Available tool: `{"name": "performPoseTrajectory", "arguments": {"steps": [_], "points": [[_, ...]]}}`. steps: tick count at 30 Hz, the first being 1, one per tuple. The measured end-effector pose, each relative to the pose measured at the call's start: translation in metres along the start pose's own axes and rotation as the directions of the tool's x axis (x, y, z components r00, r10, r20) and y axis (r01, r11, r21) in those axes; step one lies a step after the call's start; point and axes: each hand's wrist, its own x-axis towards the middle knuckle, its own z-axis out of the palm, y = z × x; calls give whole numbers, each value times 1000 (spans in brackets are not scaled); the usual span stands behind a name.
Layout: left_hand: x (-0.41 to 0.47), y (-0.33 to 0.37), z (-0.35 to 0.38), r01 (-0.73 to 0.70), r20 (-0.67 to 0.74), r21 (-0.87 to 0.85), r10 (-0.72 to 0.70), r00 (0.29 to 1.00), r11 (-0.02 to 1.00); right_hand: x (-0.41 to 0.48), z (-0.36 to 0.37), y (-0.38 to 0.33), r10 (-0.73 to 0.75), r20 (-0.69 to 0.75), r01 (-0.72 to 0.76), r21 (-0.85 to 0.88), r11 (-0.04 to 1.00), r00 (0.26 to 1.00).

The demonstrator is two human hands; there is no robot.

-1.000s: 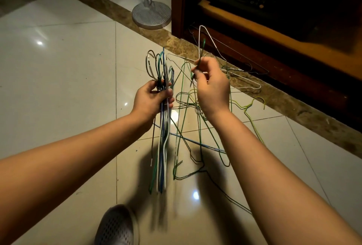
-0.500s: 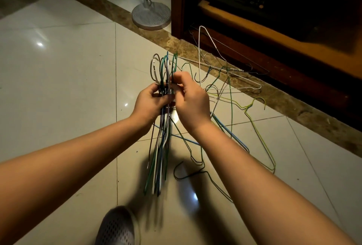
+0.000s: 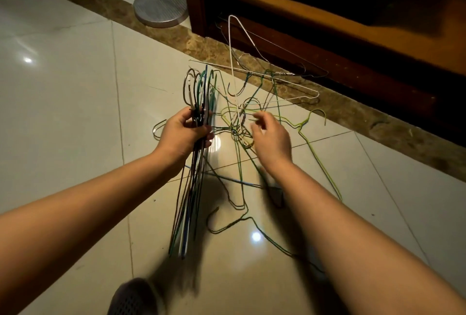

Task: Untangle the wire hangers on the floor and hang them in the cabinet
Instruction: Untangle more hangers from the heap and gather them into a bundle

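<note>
My left hand (image 3: 184, 133) grips a bundle of several sorted wire hangers (image 3: 194, 188) by their necks, hooks up, bodies hanging toward the floor. A tangle of green, yellow, blue and white wire hangers (image 3: 252, 118) lies on the tiled floor in front of the dark wooden cabinet (image 3: 327, 45). My right hand (image 3: 271, 135) hovers over the tangle with fingers loosely spread, holding nothing. A white hanger (image 3: 230, 45) stands up out of the pile against the cabinet base.
A round metal lamp base (image 3: 161, 7) with a black cable stands left of the cabinet. A brown marble strip (image 3: 201, 47) runs along the cabinet front. My grey shoe (image 3: 131, 297) is at the bottom edge.
My right hand has let go of the bundle and moved right, over the tangle. The left hand's bundle has gained a hanger and dropped slightly lower.
</note>
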Motion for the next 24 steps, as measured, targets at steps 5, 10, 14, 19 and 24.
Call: {"name": "performPoseTrajectory", "arguments": {"steps": [5,10,14,19,24], "points": [[8,-4,9,7,-6,18,-7,1000,1000,0,-41,100,339,59,-267,-497,826,939],[10,-10,14,39,-50,21,-38,998,999,3,-66,138,371,76,-264,-572,776,926],[9,-14,14,44,-47,18,-43,998,999,22,-69,131,406,63,-350,-398,848,912],[7,-13,17,32,-76,10,-31,997,999,32,-83,127,342,-34,-335,-313,889,939],[7,-16,17,31,-128,15,-29,991,999,30,-100,135,331,-113,-350,-267,898,937]]}}
